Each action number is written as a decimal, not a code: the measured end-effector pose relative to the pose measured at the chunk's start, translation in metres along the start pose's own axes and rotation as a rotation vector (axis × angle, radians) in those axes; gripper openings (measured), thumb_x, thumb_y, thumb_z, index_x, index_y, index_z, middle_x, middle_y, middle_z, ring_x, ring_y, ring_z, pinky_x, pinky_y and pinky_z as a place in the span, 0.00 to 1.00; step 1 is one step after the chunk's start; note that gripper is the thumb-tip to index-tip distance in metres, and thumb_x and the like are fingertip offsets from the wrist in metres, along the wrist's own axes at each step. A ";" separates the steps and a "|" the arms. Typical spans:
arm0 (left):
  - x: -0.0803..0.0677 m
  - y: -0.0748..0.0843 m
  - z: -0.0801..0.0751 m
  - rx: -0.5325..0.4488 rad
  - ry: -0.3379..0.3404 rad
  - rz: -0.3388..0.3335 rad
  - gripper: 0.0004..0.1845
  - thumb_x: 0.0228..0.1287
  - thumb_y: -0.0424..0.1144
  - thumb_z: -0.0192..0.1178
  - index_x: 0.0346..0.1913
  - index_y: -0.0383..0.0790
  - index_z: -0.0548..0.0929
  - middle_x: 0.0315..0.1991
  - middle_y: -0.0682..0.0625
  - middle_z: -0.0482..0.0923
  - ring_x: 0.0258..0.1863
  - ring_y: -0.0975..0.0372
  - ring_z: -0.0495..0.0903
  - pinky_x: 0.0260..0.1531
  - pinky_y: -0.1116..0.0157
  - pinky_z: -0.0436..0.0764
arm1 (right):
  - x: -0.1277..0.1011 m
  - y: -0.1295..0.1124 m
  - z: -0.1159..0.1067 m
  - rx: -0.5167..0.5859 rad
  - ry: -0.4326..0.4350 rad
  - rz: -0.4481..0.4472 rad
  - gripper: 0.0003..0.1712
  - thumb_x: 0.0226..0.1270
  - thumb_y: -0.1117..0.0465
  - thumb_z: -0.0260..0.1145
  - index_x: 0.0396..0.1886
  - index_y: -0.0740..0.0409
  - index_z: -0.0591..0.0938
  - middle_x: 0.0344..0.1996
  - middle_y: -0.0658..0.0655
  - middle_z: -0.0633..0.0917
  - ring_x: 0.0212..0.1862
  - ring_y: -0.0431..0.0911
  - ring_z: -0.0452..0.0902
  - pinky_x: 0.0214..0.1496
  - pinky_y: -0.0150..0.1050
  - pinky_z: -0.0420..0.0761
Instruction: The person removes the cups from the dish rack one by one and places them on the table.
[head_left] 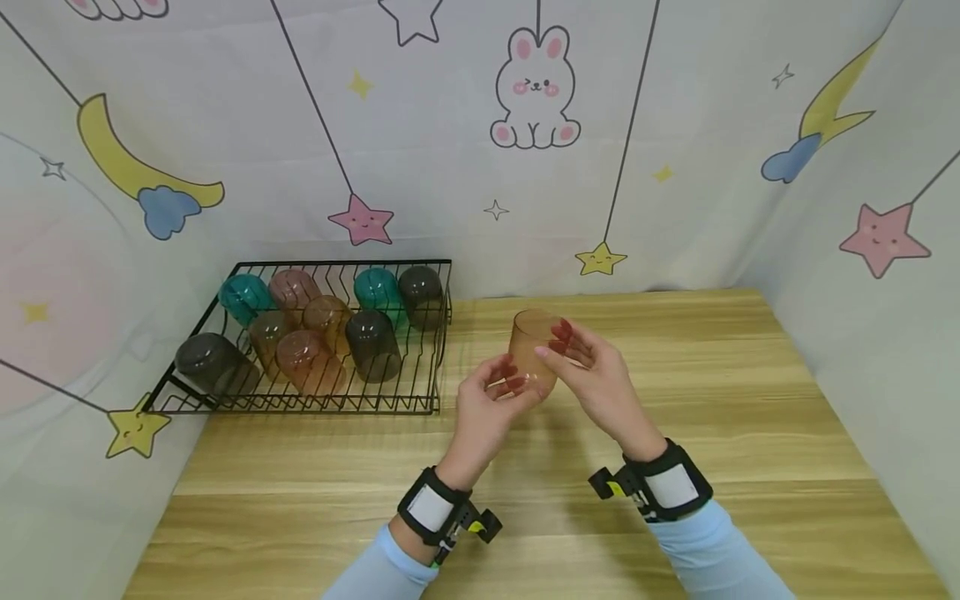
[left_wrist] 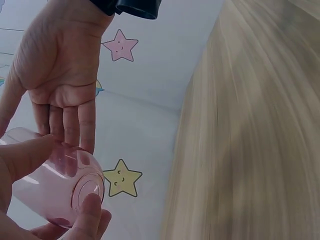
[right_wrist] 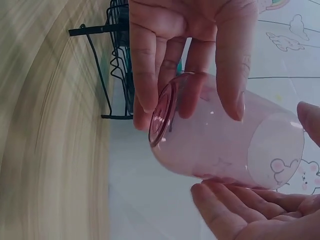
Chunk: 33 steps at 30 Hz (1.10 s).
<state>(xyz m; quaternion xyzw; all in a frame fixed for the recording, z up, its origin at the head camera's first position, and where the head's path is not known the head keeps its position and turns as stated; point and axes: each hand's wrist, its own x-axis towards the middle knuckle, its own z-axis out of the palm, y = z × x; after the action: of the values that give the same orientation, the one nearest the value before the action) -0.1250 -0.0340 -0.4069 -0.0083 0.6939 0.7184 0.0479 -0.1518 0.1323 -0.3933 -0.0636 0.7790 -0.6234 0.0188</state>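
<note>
A clear pinkish-amber drinking glass is held off the table between both hands, tilted, with its rim up in the head view. My left hand grips it near the base, thumb on one side and fingers on the other. Higher up, my right hand holds it by the side near the rim. In the left wrist view the round base of the glass faces the camera side. The right wrist view shows the glass lying sideways between the fingers of both hands, with nothing visible inside.
A black wire rack stands at the left back of the wooden table. It holds several upturned glasses, among them a teal glass, a grey glass and a pink glass. A patterned cloth hangs behind.
</note>
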 end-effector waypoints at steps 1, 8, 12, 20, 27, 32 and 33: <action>0.000 -0.001 0.000 0.008 0.000 0.001 0.36 0.49 0.35 0.70 0.62 0.34 0.68 0.57 0.38 0.71 0.53 0.48 0.76 0.45 0.65 0.82 | 0.000 0.000 0.001 -0.010 0.005 0.002 0.42 0.57 0.42 0.65 0.68 0.53 0.64 0.60 0.52 0.74 0.61 0.48 0.71 0.61 0.47 0.74; 0.009 -0.016 0.003 0.088 0.018 0.030 0.36 0.45 0.41 0.73 0.59 0.39 0.71 0.56 0.43 0.74 0.51 0.51 0.78 0.48 0.61 0.81 | -0.003 -0.015 0.007 -0.079 0.046 0.026 0.45 0.51 0.42 0.70 0.67 0.54 0.65 0.60 0.52 0.74 0.60 0.49 0.72 0.56 0.45 0.78; 0.014 -0.028 0.003 0.148 0.027 0.075 0.37 0.43 0.48 0.73 0.58 0.43 0.72 0.52 0.47 0.77 0.50 0.53 0.79 0.47 0.62 0.81 | -0.008 -0.027 0.010 -0.109 0.065 0.008 0.43 0.52 0.48 0.71 0.65 0.58 0.66 0.58 0.55 0.75 0.59 0.51 0.72 0.55 0.48 0.78; 0.016 -0.033 0.003 0.281 0.048 0.117 0.37 0.42 0.54 0.72 0.57 0.45 0.73 0.51 0.49 0.78 0.49 0.56 0.80 0.45 0.63 0.82 | -0.010 -0.027 0.010 -0.105 0.080 -0.024 0.40 0.53 0.52 0.71 0.63 0.61 0.68 0.57 0.60 0.76 0.57 0.52 0.73 0.55 0.48 0.79; 0.017 -0.027 -0.001 0.440 0.082 0.151 0.41 0.50 0.56 0.67 0.66 0.46 0.64 0.62 0.45 0.71 0.58 0.54 0.75 0.54 0.59 0.77 | -0.002 -0.024 -0.001 -0.126 0.159 -0.084 0.38 0.51 0.52 0.73 0.61 0.59 0.70 0.55 0.59 0.78 0.57 0.53 0.74 0.55 0.51 0.78; 0.018 -0.024 -0.006 0.607 0.101 0.233 0.36 0.58 0.54 0.61 0.68 0.47 0.63 0.66 0.48 0.66 0.65 0.57 0.67 0.60 0.57 0.72 | 0.007 -0.018 -0.018 -0.131 0.229 -0.080 0.41 0.51 0.52 0.73 0.63 0.60 0.67 0.57 0.59 0.75 0.59 0.51 0.72 0.57 0.52 0.76; 0.018 -0.023 -0.007 0.647 0.098 0.254 0.35 0.60 0.53 0.60 0.68 0.47 0.63 0.67 0.48 0.65 0.66 0.57 0.65 0.62 0.56 0.70 | 0.009 -0.016 -0.023 -0.129 0.243 -0.074 0.42 0.51 0.51 0.73 0.63 0.61 0.67 0.57 0.59 0.75 0.59 0.52 0.72 0.58 0.52 0.75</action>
<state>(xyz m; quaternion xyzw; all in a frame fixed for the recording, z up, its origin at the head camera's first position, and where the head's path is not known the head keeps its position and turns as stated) -0.1419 -0.0392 -0.4315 0.0591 0.8827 0.4602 -0.0750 -0.1619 0.1506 -0.3721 -0.0174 0.8113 -0.5753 -0.1028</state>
